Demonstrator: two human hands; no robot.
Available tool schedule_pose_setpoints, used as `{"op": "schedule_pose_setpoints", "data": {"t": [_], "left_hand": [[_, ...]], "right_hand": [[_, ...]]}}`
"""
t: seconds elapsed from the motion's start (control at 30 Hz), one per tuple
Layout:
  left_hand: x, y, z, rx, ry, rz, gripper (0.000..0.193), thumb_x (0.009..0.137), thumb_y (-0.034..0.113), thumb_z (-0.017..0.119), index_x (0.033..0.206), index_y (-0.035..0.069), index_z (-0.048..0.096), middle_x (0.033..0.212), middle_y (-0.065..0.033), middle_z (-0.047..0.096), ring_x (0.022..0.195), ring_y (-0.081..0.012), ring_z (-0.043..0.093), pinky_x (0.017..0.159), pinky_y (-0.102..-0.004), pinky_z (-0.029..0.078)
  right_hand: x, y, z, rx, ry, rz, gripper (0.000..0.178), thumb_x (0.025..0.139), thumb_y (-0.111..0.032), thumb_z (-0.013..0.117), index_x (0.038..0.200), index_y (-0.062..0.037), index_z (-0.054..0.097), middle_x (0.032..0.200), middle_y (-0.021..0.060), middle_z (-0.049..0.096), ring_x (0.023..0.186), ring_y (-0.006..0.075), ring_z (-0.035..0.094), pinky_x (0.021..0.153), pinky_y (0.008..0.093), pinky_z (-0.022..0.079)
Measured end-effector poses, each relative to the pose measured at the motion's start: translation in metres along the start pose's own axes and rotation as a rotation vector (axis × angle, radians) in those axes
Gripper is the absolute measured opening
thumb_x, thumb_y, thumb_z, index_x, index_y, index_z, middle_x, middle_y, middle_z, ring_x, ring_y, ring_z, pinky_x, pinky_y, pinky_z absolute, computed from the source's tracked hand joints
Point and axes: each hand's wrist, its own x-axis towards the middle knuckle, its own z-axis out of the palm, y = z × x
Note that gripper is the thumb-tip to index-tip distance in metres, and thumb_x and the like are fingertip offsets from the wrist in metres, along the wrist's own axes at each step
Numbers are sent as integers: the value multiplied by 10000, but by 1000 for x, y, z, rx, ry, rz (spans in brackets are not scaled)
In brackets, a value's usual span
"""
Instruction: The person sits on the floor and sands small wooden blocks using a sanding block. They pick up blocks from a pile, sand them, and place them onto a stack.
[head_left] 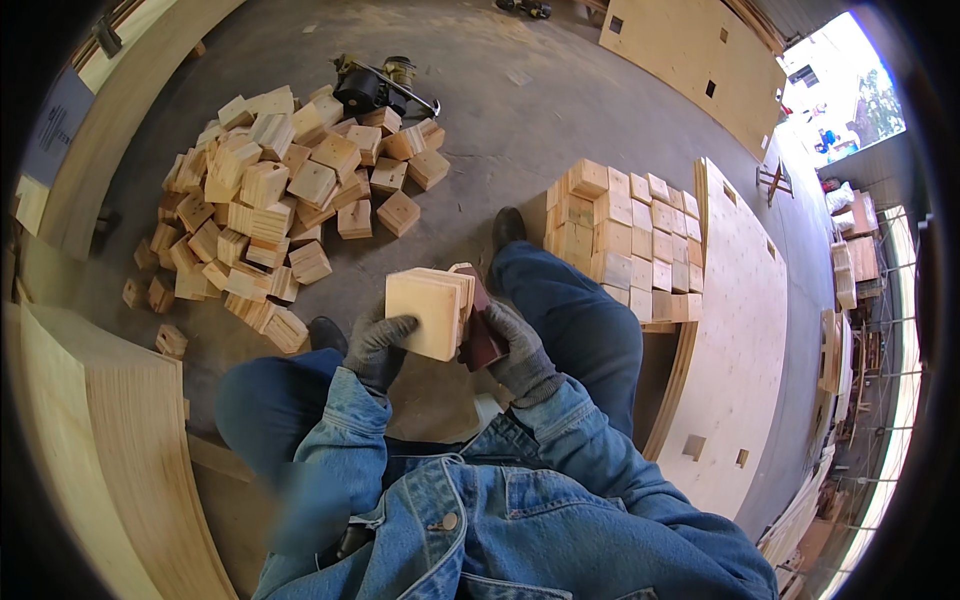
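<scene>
My left hand (374, 348), in a grey glove, is closed on a pale wooden block (422, 314) held up in front of my lap, its thumb across the near face. The block's side shows layered edges. In my right hand (518, 352), also gloved, is a dark red sheet of sandpaper (484, 338), bent and pressed against the block's right side. My right fingers behind the sheet are partly hidden. On the floor ahead to the left lies a loose heap of similar wooden blocks (265, 190).
Beyond my right knee stands a neat stack of blocks (640, 235), beside a long plywood panel (735, 350) with square holes. Thick layered plywood (110, 420) rises close on my left. A dark power tool (385, 85) lies behind the heap. Another holed panel (690, 60) stands at the back.
</scene>
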Motion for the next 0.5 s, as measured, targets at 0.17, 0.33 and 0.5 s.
{"op": "schedule_pose_setpoints", "data": {"t": [0.17, 0.33, 0.5], "left_hand": [[12, -8, -20, -192, 107, 8, 515, 934, 212, 737, 1363, -24, 574, 1267, -141, 678, 1161, -258, 671, 1021, -396, 537], [13, -22, -26, -356, 138, -78, 589, 979, 333, 688, 1438, 9, 511, 1338, -146, 642, 1209, -282, 641, 1067, -436, 515], [8, -29, -23, -404, 30, -79, 650, 1022, 454, 591, 1533, 82, 442, 1489, -131, 542, 1339, -305, 547, 1144, -486, 441]], "right_hand": [[1, 3, 5, 22, -65, 69, 491, 1034, -319, 615, 1416, -26, 516, 1189, 164, 671, 975, 273, 720, 789, 424, 637], [7, 9, 6, 75, 3, 72, 501, 1021, -295, 643, 1419, -24, 508, 1206, 174, 656, 984, 286, 716, 749, 433, 649], [3, 10, 18, 34, 59, 16, 531, 999, -269, 685, 1425, -10, 503, 1239, 168, 635, 1032, 285, 699, 762, 439, 646]]}}
